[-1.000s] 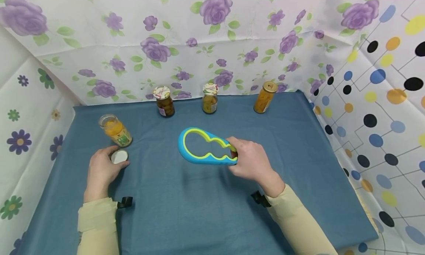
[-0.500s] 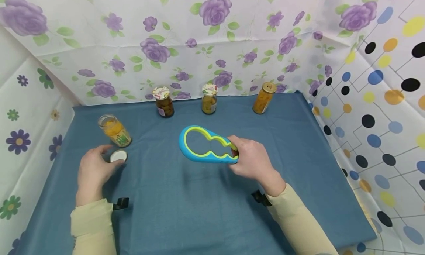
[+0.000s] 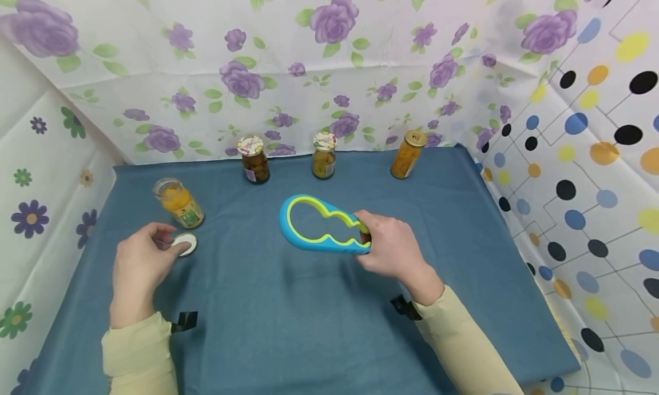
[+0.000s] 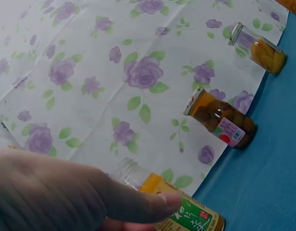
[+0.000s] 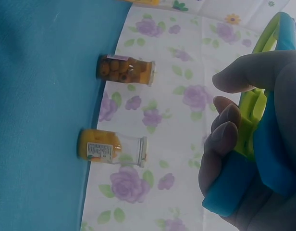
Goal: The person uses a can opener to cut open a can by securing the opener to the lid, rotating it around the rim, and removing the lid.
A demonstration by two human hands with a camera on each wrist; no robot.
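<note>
My right hand (image 3: pixel 388 243) grips the handle end of a blue and lime-green jar opener (image 3: pixel 304 246), held above the cloth with its wide loop to the left. In the right wrist view, my fingers (image 5: pixel 222 137) curl round its handles (image 5: pixel 275 149). My left hand (image 3: pixel 141 263), fingers loosely bent, is beside a white round lid (image 3: pixel 187 243) lying on the cloth; the thumb overlaps the lid's edge in the head view. Whether it touches the lid I cannot tell. Just behind stands a lidless glass jar (image 3: pixel 177 202) of orange fruit, also in the left wrist view.
Along the back edge of the blue-covered table (image 3: pixel 288 332) stand three lidded jars: a dark one (image 3: pixel 254 166), a yellow-green one (image 3: pixel 324 160) and an orange one (image 3: pixel 407 158). Patterned cloth walls (image 3: pixel 288 46) rise behind and at both sides.
My left hand has drawn back to the left from around the lid, which stays on the cloth. The right hand and jar opener have hardly moved.
</note>
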